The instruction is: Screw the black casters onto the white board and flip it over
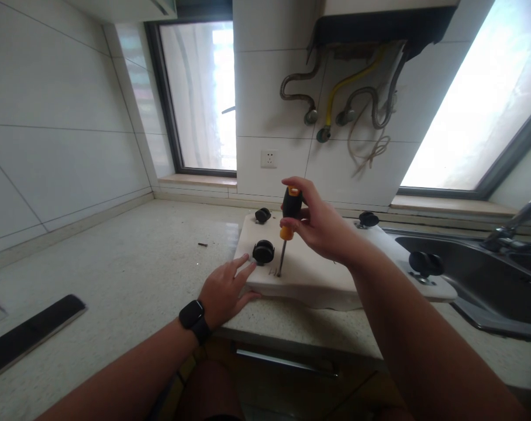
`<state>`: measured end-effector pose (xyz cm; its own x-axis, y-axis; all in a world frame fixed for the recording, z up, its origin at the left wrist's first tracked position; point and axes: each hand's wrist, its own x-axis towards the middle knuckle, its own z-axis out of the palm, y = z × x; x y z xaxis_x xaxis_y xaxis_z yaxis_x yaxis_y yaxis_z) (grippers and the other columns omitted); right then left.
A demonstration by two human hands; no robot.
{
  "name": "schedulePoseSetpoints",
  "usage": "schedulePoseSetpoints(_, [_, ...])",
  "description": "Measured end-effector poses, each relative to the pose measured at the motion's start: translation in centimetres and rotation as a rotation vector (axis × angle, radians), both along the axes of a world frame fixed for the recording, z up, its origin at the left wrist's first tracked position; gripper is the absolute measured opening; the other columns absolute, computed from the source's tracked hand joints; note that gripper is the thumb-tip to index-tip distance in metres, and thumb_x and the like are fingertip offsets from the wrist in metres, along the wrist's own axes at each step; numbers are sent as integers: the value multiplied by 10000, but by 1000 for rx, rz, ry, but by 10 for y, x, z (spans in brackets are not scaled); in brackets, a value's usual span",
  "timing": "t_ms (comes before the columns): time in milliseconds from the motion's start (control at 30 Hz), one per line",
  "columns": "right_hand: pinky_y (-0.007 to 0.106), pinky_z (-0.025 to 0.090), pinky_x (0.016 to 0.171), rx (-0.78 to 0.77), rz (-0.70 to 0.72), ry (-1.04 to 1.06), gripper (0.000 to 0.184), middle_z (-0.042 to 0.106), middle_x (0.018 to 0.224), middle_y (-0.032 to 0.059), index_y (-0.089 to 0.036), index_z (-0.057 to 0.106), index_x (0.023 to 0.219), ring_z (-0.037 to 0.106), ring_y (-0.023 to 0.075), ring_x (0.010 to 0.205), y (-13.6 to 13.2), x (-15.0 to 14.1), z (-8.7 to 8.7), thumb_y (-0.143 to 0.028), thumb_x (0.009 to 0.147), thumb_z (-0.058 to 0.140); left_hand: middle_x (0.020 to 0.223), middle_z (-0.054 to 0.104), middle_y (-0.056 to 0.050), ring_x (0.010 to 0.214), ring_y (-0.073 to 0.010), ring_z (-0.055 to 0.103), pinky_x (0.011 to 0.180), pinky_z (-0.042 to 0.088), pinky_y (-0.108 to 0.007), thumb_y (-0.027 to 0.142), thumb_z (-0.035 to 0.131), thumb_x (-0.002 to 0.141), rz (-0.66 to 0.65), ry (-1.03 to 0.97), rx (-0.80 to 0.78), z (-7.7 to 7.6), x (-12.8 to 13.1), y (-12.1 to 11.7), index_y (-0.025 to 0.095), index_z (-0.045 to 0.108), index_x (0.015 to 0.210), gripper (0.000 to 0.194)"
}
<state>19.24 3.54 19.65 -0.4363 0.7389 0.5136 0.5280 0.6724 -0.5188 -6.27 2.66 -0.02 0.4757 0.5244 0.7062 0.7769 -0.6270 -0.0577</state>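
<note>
A white board [318, 275] lies flat on the speckled countertop [129, 275], with black caster wheels at its corners. My right hand [320, 225] is closed round the black and orange handle of a screwdriver [287, 225], held upright with its tip on the board beside the near left caster [263, 252]. My left hand [226, 289] rests with fingers spread on the board's near left corner, fingertips just short of that caster. A black watch sits on my left wrist.
Other casters stand at the far left [262, 215], far right [368, 219] and near right [424, 264] of the board. A steel sink [489, 275] with a tap lies to the right. A small dark screw [202, 244] lies on the counter. A black strip [28, 333] sits at the left.
</note>
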Motion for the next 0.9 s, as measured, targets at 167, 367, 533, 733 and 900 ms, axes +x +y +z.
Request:
schedulePoseSetpoints(167, [488, 602, 752, 144, -199, -111, 676, 702, 951, 58, -328, 429, 1435, 694, 255, 758, 0, -1, 2, -473, 865, 762, 1456, 630, -227, 1177, -383, 704, 902, 648, -571, 450, 791, 908, -8, -11, 3, 0, 0, 0, 201, 510, 1443, 654])
schedulePoseSetpoints(367, [518, 624, 818, 84, -114, -154, 709, 725, 1160, 120, -329, 362, 1529, 721, 270, 846, -11, 6, 10, -445, 914, 695, 1450, 632, -227, 1178, -390, 699, 906, 646, -572, 431, 816, 888, -9, -8, -7, 1, 0, 0, 191, 511, 1442, 677])
schedulePoseSetpoints(533, [491, 642, 894, -29, 66, 13, 675, 692, 1263, 92, -379, 321, 1545, 749, 247, 960, -7, 9, 4, -333, 948, 633, 1455, 628, -222, 1184, -387, 695, 911, 646, -563, 435, 820, 884, -9, -8, -2, 1, 0, 0, 191, 518, 1437, 676])
schedulePoseSetpoints(733, [483, 623, 732, 131, -201, -72, 668, 741, 988, 47, -329, 501, 1372, 709, 244, 722, -4, 2, 5, -458, 804, 829, 1440, 636, -227, 1152, -383, 706, 883, 651, -557, 452, 824, 878, -2, -5, -11, 2, -1, -1, 184, 523, 1428, 682])
schedulePoseSetpoints(900, [518, 622, 838, 139, -146, -115, 671, 735, 1203, 124, -305, 430, 1460, 741, 281, 884, -7, 1, 8, -445, 881, 739, 1454, 626, -233, 1168, -386, 703, 885, 650, -565, 434, 805, 899, -11, -7, -5, 0, -1, 0, 191, 500, 1450, 675])
